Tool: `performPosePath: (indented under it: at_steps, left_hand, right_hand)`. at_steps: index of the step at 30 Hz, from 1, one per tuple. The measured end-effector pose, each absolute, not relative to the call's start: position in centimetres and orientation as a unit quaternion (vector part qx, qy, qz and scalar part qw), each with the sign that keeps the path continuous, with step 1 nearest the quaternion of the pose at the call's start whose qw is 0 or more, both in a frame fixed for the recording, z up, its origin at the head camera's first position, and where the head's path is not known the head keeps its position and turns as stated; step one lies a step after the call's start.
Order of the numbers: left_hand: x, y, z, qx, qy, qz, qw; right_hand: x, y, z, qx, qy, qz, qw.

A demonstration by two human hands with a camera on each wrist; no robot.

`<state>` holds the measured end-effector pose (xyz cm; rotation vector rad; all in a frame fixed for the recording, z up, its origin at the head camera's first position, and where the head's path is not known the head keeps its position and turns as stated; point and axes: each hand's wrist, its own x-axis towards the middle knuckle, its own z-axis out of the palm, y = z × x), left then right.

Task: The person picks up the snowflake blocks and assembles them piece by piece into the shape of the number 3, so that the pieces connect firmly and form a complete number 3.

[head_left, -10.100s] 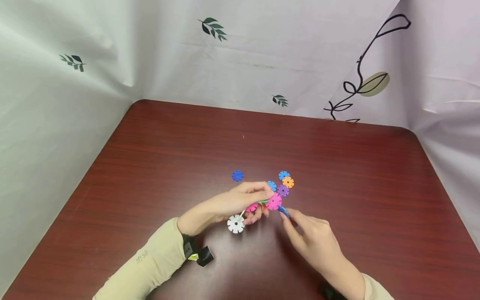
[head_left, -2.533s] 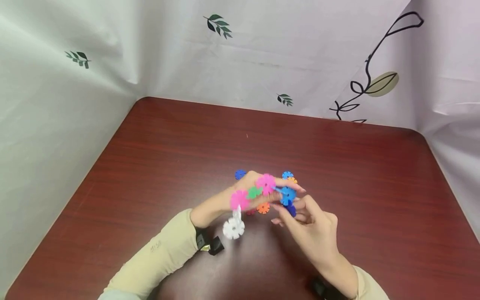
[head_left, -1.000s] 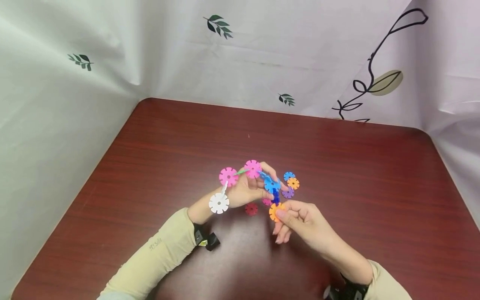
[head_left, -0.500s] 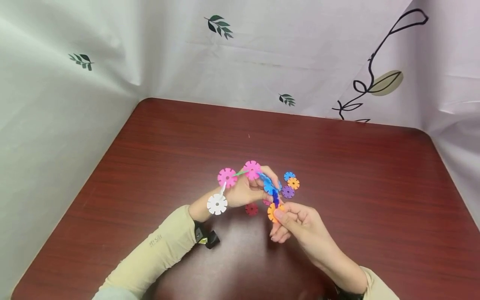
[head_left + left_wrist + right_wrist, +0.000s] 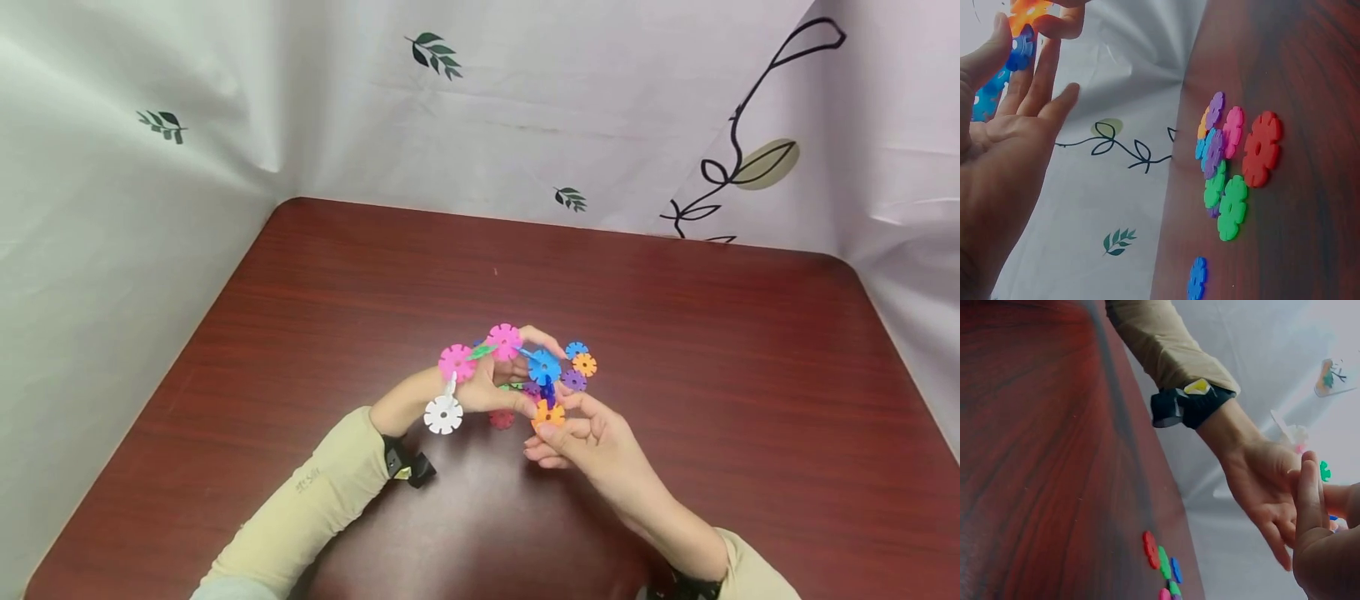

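A chain of notched plastic snowflake discs is held up over the table. It runs from a white disc through a pink disc, a green disc, a second pink disc and light blue discs to a dark blue disc and an orange disc. My left hand holds the blue end between thumb and fingers, with the rest arching above the wrist. My right hand pinches the orange disc, thumb on its near face. In the left wrist view the orange disc meets the dark blue one edge-on.
Loose discs lie on the dark red table beyond the hands: a light blue one, an orange one, a purple one. The left wrist view adds a red disc and a green one. White patterned cloth hangs behind.
Ten seconds ago the right hand held a blue disc at the chain's pink end. The blue discs and the orange disc now extend that end. Lately both hands have shifted only slightly.
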<state>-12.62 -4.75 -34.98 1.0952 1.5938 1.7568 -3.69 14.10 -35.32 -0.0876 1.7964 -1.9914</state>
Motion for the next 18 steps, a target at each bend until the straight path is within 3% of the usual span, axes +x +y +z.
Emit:
performPosePath:
  at_steps: [8,11,18]
  left_hand:
    - [-12.7,-5.0,-35.3,0.376,0.615,0.663,0.204]
    - [-12.5,-5.1,-35.2,0.363,0.617,0.668,0.201]
    - [-12.3,-5.4,-35.1,0.345,0.633,0.663,0.201]
  right_hand:
    - [-3.5,13.9,-35.4,-0.084,0.650,-0.706,0.268]
    - [-4.2,14.8,-35.6,-0.131,0.705,-0.646,0.260]
    - [-7.5,16.4,-36.8,-0.210,0.933,-0.282,0.081]
